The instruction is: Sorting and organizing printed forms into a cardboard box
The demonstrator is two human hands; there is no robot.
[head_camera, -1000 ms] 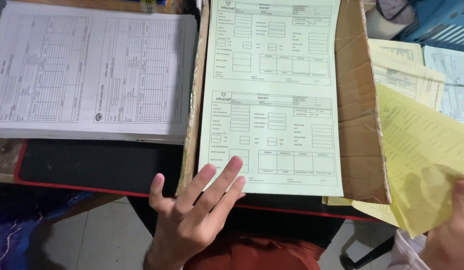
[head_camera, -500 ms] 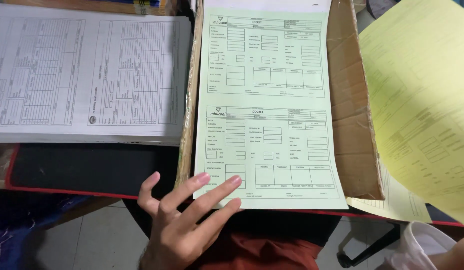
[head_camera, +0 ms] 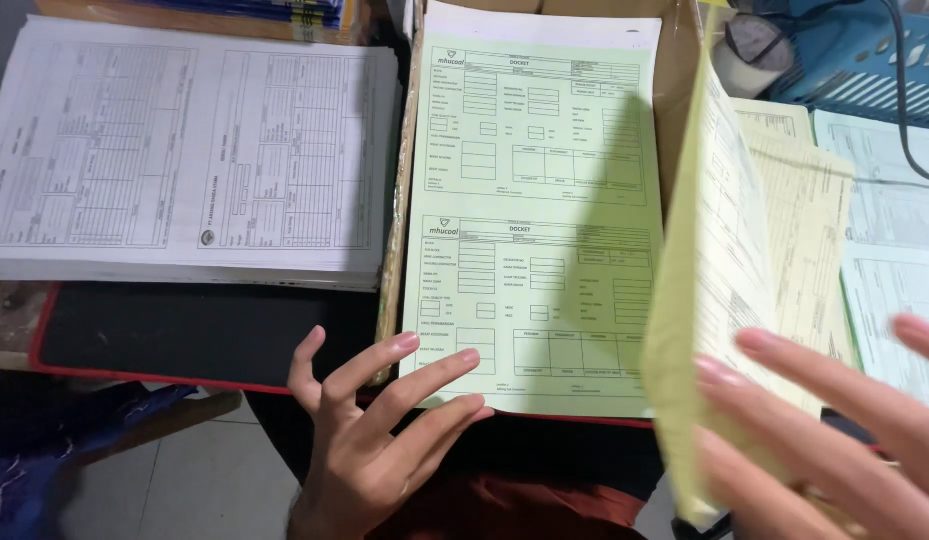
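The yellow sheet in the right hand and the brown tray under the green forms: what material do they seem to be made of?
The yellow sheet looks like thin matte paper: it bends in the right hand, and print shows faintly through it. The brown tray appears to be corrugated cardboard, dull and creased, with a worn left edge that may be taped. The green forms under the left hand also look like matte paper.

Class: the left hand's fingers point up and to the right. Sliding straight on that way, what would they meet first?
The left hand already has fingertips at the green form sheet, so it would slide further across it.
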